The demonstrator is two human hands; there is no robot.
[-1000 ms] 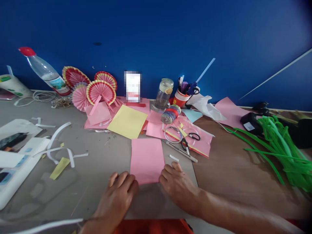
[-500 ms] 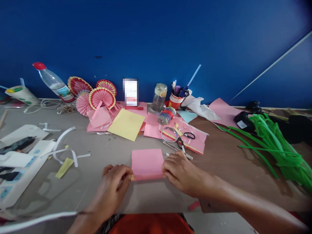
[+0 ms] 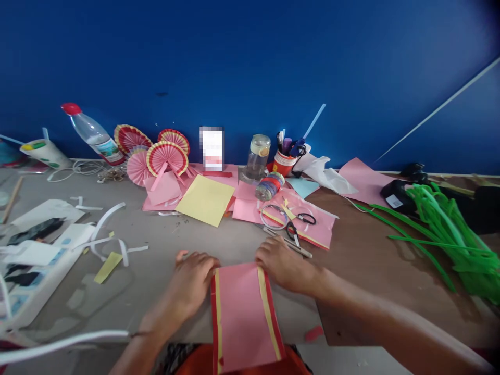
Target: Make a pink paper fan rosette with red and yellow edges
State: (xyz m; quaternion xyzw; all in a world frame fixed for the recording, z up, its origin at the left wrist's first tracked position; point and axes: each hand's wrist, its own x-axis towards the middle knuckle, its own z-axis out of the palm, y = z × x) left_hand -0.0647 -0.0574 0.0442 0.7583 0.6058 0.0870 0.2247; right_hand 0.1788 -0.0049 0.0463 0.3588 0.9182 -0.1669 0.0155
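Note:
A pink sheet of paper [image 3: 244,315] with red and yellow strips along its two long sides lies in front of me, its near end hanging over the table edge. My left hand [image 3: 193,278] pinches its far left corner. At the far right corner my right hand [image 3: 287,263] has its fingers closed on the same sheet; the fingertips are partly hidden. Just beyond the right hand are a utility knife [image 3: 299,249] and black-handled scissors [image 3: 292,229]. A yellow paper square [image 3: 205,200] lies farther back.
Folded paper fans [image 3: 167,159], a phone [image 3: 212,149], a glass jar [image 3: 258,156] and a pen cup [image 3: 284,162] stand along the blue wall. Green strips [image 3: 449,229] are heaped at right. White strips [image 3: 121,237] and a power strip [image 3: 50,276] occupy the left side.
The pink sheet has turned over toward me: its plain, short upright face has given way to a long striped face stretching past the table edge. Both hands still hold its far end.

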